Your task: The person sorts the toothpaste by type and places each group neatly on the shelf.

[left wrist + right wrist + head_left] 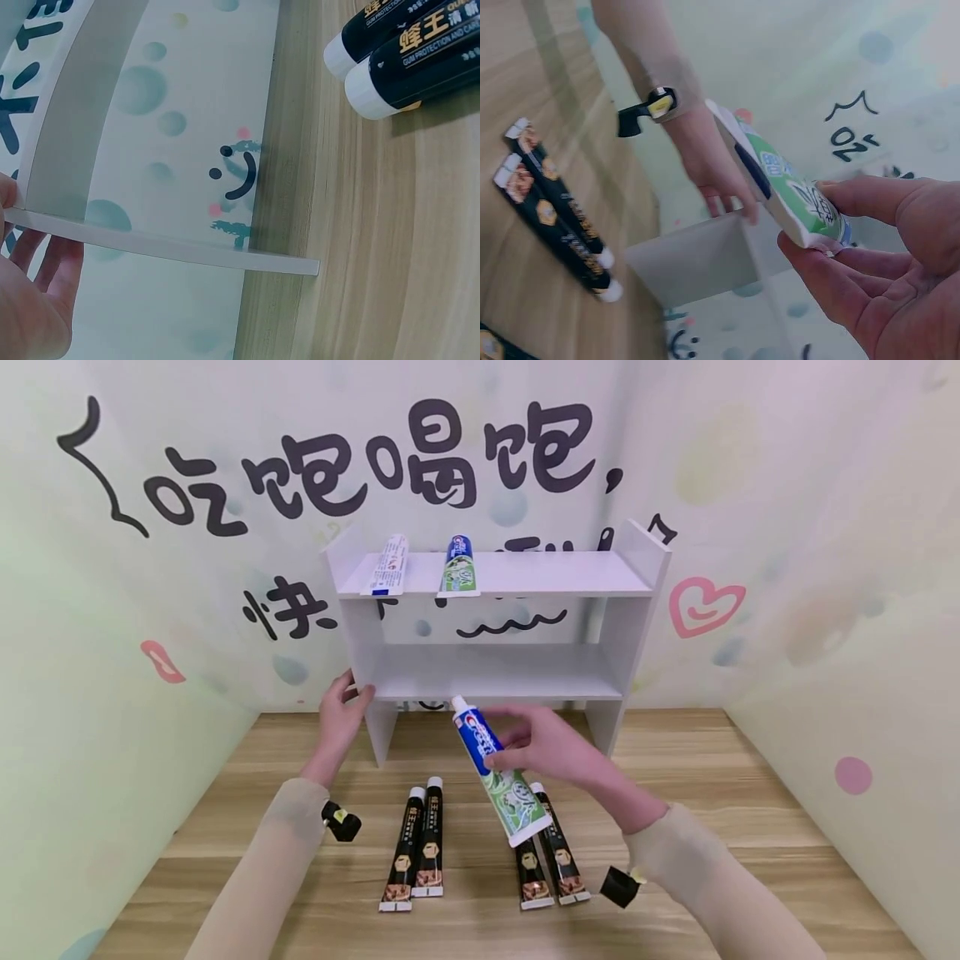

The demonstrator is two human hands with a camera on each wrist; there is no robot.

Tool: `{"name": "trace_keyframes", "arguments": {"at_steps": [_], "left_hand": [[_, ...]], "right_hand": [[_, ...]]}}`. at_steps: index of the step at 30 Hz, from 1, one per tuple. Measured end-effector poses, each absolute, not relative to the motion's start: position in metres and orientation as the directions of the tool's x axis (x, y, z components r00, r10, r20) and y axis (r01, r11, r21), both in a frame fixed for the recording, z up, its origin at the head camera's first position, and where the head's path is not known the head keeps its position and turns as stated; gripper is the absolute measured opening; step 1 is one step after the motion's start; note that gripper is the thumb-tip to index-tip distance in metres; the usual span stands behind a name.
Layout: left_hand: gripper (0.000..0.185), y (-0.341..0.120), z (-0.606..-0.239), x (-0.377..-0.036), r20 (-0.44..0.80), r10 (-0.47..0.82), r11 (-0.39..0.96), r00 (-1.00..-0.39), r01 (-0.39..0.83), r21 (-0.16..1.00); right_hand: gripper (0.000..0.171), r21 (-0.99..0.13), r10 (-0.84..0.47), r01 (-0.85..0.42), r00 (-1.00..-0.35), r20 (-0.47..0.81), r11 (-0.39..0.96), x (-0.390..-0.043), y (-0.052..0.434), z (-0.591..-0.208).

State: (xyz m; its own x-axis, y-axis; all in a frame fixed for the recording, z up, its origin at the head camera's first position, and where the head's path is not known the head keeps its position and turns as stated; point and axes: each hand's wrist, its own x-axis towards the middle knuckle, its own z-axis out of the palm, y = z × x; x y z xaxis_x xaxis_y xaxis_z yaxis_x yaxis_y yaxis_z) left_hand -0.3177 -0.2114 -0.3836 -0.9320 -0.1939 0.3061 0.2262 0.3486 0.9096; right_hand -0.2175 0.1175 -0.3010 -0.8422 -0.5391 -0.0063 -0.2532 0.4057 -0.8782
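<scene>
My right hand (551, 743) holds a blue, white and green Crest toothpaste tube (501, 781) in the air before the shelf, its white cap up and to the left. Thumb and fingers pinch the tube (780, 180) in the right wrist view. At the left side panel of a white shelf (502, 693), my left hand (341, 718) grips the edge, thumb in front and fingers behind, as the left wrist view shows with the hand (41, 300). On the top board lie a white tube (388, 565) with its printed back showing and a blue-green tube (459, 566).
Two black toothpaste tubes (416, 847) lie side by side on the wooden table (300, 893). Another black pair (562, 852) lies to the right, partly under the held tube in the head view. Printed walls (825, 568) enclose the table at the back and sides.
</scene>
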Motion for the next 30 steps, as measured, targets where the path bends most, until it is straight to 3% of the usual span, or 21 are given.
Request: {"name": "trace_keyframes", "arguments": {"at_steps": [12, 30], "left_hand": [[0.052, -0.211, -0.381, -0.318, 0.269, -0.175, 0.324, -0.947, 0.203, 0.924], [0.050, -0.211, -0.384, -0.315, 0.313, -0.187, 0.354, -0.931, 0.233, 0.906]], "right_hand": [[0.068, -0.874, -0.401, -0.252, -0.913, 0.073, 0.415, -0.219, 0.144, -0.220], [0.064, -0.835, -0.218, -0.256, -0.961, 0.168, 0.487, -0.251, 0.161, -0.141]]}}
